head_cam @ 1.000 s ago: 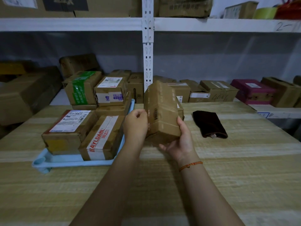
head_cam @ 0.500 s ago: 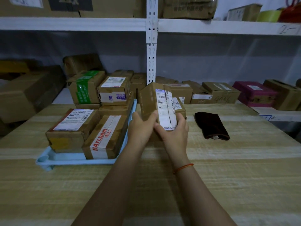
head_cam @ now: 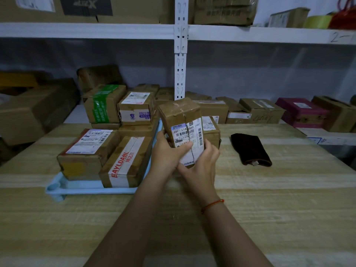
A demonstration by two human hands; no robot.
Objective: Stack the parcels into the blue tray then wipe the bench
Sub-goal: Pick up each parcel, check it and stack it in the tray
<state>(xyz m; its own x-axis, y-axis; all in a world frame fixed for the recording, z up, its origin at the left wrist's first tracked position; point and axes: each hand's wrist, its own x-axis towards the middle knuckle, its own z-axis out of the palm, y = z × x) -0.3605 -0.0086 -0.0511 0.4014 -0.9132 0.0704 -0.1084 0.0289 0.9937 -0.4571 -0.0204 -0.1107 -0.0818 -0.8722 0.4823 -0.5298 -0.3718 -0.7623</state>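
Note:
I hold a brown cardboard parcel [head_cam: 183,124] upright above the bench, its white shipping label facing me. My left hand [head_cam: 167,153] grips its lower left side, thumb across the label. My right hand [head_cam: 200,166] grips its lower right corner from below. The blue tray [head_cam: 84,186] lies to the left, holding several parcels: a labelled one [head_cam: 86,151], a BAYLDAHL-taped one [head_cam: 125,160], and a stack behind topped by a green-taped box [head_cam: 103,103] and a labelled box [head_cam: 136,107]. Another small parcel [head_cam: 212,130] stands on the bench behind the held one. A dark cloth [head_cam: 250,149] lies to the right.
The wooden bench [head_cam: 269,199] stretches wide in front of me. Behind it a white shelf rack with an upright post [head_cam: 180,64] holds several cardboard boxes and a magenta box [head_cam: 300,111] at the right. Large cartons [head_cam: 34,110] sit at the far left.
The parcel has been turned in my hands so its label now faces me. My right hand shifted from under its side to its lower right corner, close beside the left.

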